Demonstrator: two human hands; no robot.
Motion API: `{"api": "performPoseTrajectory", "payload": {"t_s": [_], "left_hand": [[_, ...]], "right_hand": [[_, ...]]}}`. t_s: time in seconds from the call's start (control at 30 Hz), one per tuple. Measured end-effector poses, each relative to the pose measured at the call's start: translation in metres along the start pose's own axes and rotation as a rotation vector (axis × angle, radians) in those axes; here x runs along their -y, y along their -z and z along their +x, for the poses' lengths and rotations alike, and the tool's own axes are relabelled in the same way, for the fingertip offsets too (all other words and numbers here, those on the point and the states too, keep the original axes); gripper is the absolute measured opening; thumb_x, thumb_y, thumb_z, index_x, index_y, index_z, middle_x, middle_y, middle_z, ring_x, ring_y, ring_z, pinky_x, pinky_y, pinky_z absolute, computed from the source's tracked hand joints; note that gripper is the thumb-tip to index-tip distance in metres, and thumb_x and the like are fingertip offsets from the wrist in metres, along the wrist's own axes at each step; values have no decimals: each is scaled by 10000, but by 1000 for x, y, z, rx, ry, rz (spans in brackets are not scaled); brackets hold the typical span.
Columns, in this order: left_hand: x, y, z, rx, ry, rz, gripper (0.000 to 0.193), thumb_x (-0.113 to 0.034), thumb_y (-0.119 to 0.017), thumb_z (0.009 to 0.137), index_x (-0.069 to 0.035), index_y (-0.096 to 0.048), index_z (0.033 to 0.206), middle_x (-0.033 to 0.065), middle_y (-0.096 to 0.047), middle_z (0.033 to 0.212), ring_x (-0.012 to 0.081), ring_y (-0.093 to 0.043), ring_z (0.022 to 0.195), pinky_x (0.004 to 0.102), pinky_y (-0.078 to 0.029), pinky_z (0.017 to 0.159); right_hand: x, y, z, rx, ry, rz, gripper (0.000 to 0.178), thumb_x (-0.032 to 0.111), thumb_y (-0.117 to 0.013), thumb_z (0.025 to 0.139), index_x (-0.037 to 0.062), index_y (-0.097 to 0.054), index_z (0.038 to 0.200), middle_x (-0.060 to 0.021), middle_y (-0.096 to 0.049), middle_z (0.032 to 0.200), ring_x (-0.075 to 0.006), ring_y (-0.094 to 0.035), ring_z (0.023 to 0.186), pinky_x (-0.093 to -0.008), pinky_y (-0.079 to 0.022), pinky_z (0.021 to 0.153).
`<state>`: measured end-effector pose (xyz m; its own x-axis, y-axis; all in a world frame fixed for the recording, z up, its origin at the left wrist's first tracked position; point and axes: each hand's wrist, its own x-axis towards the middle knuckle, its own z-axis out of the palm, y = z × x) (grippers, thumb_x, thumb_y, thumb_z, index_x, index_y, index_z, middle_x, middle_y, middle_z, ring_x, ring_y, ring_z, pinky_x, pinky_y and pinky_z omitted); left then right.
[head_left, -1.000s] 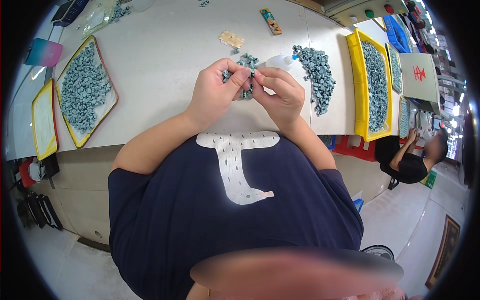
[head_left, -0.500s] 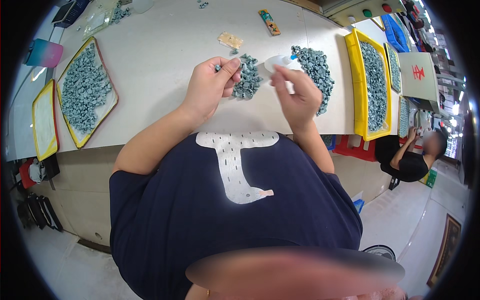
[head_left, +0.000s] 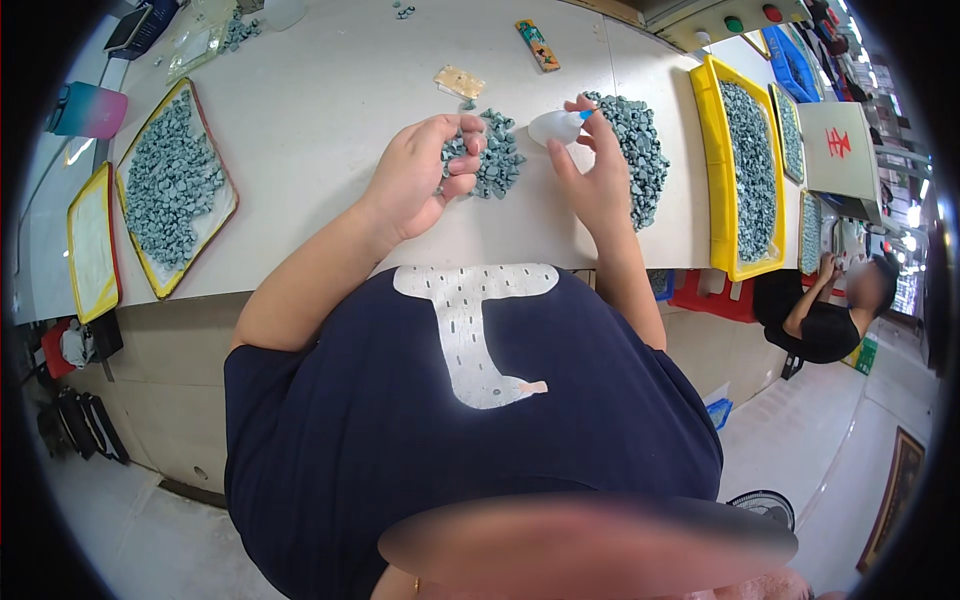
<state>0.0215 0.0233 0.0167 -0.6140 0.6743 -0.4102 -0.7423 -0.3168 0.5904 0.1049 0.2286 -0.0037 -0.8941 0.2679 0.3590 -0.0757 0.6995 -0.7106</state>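
My left hand [head_left: 415, 175] is curled beside a small heap of grey-green stone-like pieces [head_left: 500, 155]. A few such pieces show between its bent fingers, partly hidden. To the right, a white squeeze bottle [head_left: 553, 128] with a blue tip lies on its side on the table. My right hand [head_left: 598, 170] has its thumb against the near side of the bottle and its fingers over the tip end. Just right of that hand spreads a larger heap of the same pieces [head_left: 640, 150].
A tray of pieces [head_left: 172, 180] and a bare yellow-edged tray [head_left: 92, 240] sit at the left by a pink-and-teal cup [head_left: 95, 108]. A yellow bin [head_left: 716, 170] of pieces stands at right. Beyond are a small packet [head_left: 460, 82] and a colourful box [head_left: 538, 45]. A co-worker [head_left: 825, 310] sits far right.
My right hand has gone from a pinch beside the bottle to spread fingers around its tip end. My left fingers have curled further in, and the hand has turned slightly.
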Motion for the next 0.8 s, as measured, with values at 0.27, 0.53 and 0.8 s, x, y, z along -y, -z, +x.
{"api": "performPoseTrajectory", "payload": {"t_s": [0.27, 0.53, 0.8], "left_hand": [[1, 2, -1, 175, 94, -81, 164, -177, -441, 998, -25, -494, 1032, 2, -453, 779, 61, -341, 620, 198, -265, 484], [5, 3, 2, 175, 100, -153, 158, -155, -469, 994, -18, -488, 1070, 6, -459, 809, 49, -336, 630, 169, -250, 466], [8, 13, 6, 305, 122, -274, 161, -149, -450, 1001, -25, -520, 1077, 6, -503, 842, 61, -361, 645, 185, -290, 505]], "right_hand": [[0, -4, 2, 106, -234, 342, 427, 111, -615, 922, -24, -459, 1295, -111, -587, 1149, -186, -624, 1006, -297, -492, 880], [5, 4, -1, 78, -109, 453, 470, 36, -577, 925, -19, -396, 1355, -120, -548, 1223, -214, -627, 1015, -331, -512, 889], [20, 11, 1, -28, -53, 317, 500, 56, -769, 753, 4, -561, 1204, -106, -644, 1029, -179, -636, 920, -291, -522, 815]]}}
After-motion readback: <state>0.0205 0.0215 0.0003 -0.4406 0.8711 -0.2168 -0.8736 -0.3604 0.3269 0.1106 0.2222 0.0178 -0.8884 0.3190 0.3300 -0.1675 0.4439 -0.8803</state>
